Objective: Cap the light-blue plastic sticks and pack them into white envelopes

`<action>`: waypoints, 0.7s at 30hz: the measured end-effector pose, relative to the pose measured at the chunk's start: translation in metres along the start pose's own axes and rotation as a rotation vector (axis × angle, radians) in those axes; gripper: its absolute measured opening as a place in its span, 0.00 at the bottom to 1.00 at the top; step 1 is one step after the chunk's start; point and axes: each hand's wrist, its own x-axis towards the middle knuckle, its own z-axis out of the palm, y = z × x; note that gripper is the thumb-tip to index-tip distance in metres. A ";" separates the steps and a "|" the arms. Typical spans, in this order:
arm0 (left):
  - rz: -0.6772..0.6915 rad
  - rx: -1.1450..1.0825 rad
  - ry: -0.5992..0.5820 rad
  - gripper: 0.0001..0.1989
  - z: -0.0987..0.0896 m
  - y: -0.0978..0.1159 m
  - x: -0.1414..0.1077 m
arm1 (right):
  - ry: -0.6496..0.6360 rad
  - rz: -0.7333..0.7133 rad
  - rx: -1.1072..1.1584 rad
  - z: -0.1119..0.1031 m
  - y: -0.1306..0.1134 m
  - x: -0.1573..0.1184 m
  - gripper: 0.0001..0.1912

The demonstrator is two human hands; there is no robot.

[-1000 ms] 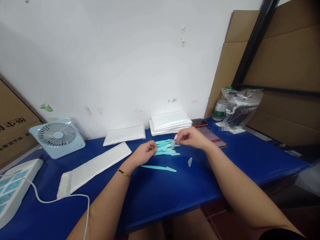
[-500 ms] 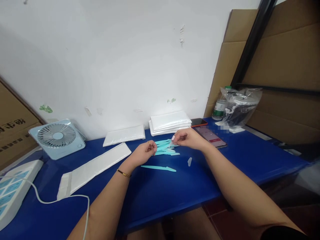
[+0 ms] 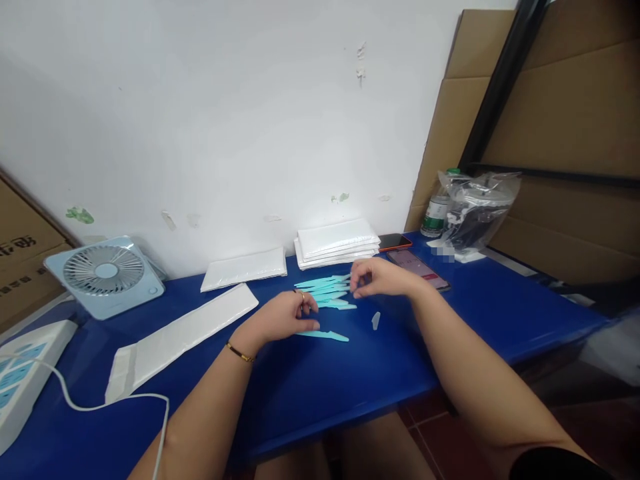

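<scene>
Several thin turquoise eyebrow razors (image 3: 325, 288) lie in a loose pile on the blue table. My left hand (image 3: 287, 315) is over the near left side of the pile, thumb and fingers apart. Its thumb is by a single turquoise razor (image 3: 327, 335) lying nearer me, and the hand covers that razor's left end. At the pile's right end is my right hand (image 3: 377, 277), fingers curved and thumb apart, with nothing visible between them. A small translucent blade cap (image 3: 376, 321) rests on the table below my right hand.
White padded mailers (image 3: 337, 241) are stacked by the wall, with another mailer (image 3: 245, 268) and a long opened one (image 3: 185, 340) leftward. A fan (image 3: 105, 273), power strip (image 3: 30, 373) and white cable (image 3: 75, 401) are left. Two phones (image 3: 417, 267), a bottle (image 3: 436, 213) and bagged item (image 3: 477, 213) are right.
My left hand has moved toward me from the pile to the single razor, its fingers parting. My right hand has let go of the pale piece it was pinching.
</scene>
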 end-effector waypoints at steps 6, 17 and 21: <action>-0.018 0.027 -0.125 0.10 0.007 0.002 -0.004 | -0.418 0.173 -0.092 -0.004 0.003 -0.010 0.10; -0.150 -0.321 0.107 0.12 0.002 -0.011 0.006 | 0.128 0.125 0.338 0.005 -0.002 0.002 0.10; -0.155 -0.376 0.140 0.13 0.001 -0.014 0.007 | 0.285 0.059 0.337 0.010 -0.003 0.005 0.13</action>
